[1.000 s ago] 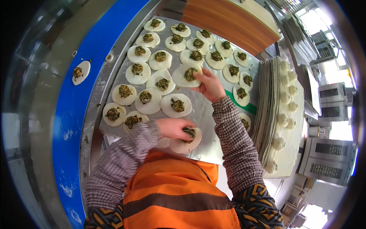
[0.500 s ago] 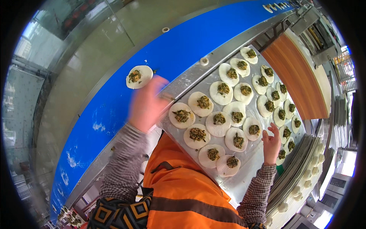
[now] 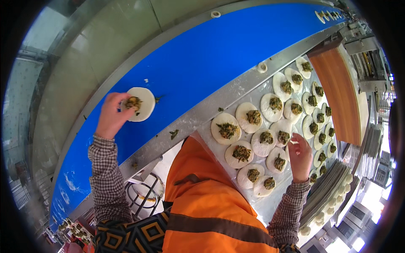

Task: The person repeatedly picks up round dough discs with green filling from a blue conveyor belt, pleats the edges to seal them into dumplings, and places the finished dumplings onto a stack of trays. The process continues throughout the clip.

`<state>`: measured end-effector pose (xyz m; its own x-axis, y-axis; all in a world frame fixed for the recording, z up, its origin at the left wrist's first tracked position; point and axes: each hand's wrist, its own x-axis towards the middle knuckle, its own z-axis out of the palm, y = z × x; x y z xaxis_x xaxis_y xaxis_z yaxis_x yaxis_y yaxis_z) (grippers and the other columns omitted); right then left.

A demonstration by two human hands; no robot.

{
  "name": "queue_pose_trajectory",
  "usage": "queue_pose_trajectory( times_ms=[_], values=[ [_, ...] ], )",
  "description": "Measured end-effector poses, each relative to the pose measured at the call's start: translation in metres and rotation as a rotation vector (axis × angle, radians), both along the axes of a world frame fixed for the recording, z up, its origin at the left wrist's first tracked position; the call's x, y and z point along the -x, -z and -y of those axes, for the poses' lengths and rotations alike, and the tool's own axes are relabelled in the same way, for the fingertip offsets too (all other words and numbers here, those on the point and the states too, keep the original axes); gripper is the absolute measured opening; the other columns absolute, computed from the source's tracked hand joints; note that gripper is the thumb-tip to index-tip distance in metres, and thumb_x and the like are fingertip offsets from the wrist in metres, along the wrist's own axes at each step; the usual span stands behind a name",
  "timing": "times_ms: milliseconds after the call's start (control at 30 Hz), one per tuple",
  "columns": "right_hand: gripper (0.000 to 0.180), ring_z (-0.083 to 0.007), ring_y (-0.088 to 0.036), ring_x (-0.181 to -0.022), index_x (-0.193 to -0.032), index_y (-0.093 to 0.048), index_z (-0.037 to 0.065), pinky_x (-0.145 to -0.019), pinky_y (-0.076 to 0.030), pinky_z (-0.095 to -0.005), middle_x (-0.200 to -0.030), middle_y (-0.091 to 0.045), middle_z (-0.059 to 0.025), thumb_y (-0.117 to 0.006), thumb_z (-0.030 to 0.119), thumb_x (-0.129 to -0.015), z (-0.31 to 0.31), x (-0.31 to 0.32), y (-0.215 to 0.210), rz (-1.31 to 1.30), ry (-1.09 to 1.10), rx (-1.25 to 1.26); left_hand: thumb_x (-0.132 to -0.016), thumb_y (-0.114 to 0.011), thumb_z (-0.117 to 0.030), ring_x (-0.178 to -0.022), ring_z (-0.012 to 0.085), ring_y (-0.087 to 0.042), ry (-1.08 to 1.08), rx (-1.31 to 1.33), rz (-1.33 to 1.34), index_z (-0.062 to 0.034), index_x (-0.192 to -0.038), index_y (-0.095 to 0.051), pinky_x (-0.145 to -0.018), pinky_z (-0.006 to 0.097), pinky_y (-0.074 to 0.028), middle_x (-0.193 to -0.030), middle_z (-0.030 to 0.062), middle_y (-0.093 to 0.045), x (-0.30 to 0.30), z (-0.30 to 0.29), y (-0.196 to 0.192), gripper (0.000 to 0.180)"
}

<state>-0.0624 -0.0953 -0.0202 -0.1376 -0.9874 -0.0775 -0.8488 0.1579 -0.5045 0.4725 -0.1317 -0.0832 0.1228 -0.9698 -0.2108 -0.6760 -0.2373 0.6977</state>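
On the blue conveyor belt lies a round white dough wrapper. My left hand is closed at the wrapper's left side, fingertips on a clump of chopped green-and-orange filling. My right hand hovers over the metal tray, its fingers loosely curled and apart, holding nothing that shows. Its fingertips are beside a filled wrapper. Rows of flat dough wrappers, each topped with filling, cover much of the tray; a large wrapper sits at its left corner.
A steel edge separates belt and tray, with filling scraps on it. A wooden board stands beyond the tray. Stacked trays with pale dough pieces on them are at right. A black round-framed stand is below the belt.
My left hand has moved left and reached the filling on the belt's wrapper. My right hand stays over the tray. The whole view has shifted, with the tray now further right.
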Motion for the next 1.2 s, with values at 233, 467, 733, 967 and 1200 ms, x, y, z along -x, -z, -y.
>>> queue_pose_trajectory(
  times_ms=[233, 467, 733, 967, 1200],
  values=[
    [0.03, -0.0195, -0.066, -0.074, -0.111, -0.064, 0.005, -0.064, -0.052, -0.0296, -0.094, -0.067, -0.012, -0.066, 0.009, -0.082, -0.034, 0.025, -0.019, 0.003, 0.072, 0.11, -0.089, -0.06, -0.005, -0.124, 0.0242, -0.048, 0.29, -0.347, -0.65, 0.0, -0.134, -0.042, -0.103, 0.039, -0.04, -0.133, 0.0133, -0.049, -0.107, -0.013, 0.016, 0.049],
    [0.028, -0.0164, -0.064, -0.069, -0.11, -0.065, 0.004, -0.06, -0.051, -0.0278, -0.092, -0.068, -0.0102, -0.068, 0.01, -0.082, -0.109, 0.077, -0.039, -0.051, 0.338, 0.22, -0.084, -0.057, 0.001, -0.107, 0.0241, -0.059, 0.051, -0.577, -0.421, 0.0012, -0.127, -0.048, -0.092, 0.038, -0.05, -0.118, 0.0137, -0.058, -0.153, -0.046, -0.011, 0.044],
    [0.028, -0.0175, -0.065, -0.069, -0.108, -0.065, 0.004, -0.061, -0.052, -0.0296, -0.091, -0.068, -0.0091, -0.069, 0.008, -0.08, -0.193, 0.099, -0.019, 0.032, 0.408, 0.281, -0.082, -0.056, -0.003, -0.106, 0.0246, -0.06, -0.008, -0.408, -0.094, 0.0007, -0.127, -0.047, -0.088, 0.038, -0.05, -0.119, 0.0132, -0.057, -0.076, -0.089, -0.075, 0.045],
    [0.029, -0.0159, -0.065, -0.082, -0.115, -0.06, 0.002, -0.071, -0.053, -0.0286, -0.095, -0.066, -0.0091, -0.066, 0.015, -0.089, -0.244, 0.07, 0.014, 0.641, 0.422, 0.128, -0.072, -0.061, 0.004, -0.117, 0.0291, -0.056, 0.388, -0.496, -0.846, 0.0016, -0.138, -0.035, -0.1, 0.043, -0.049, -0.129, 0.0166, -0.051, 0.212, -0.103, -0.104, 0.071],
    [0.033, -0.0103, -0.061, -0.083, -0.12, -0.056, -0.002, -0.071, -0.052, -0.0259, -0.093, -0.065, -0.0049, -0.06, 0.019, -0.094, -0.299, 0.052, 0.039, 1.181, 0.577, 0.082, -0.082, -0.067, -0.005, -0.106, 0.0199, -0.06, 0.99, -0.914, -0.839, 0.0046, -0.129, -0.041, -0.087, 0.031, -0.052, -0.119, 0.0126, -0.057, 0.462, -0.164, -0.02, 0.054]
  ],
)
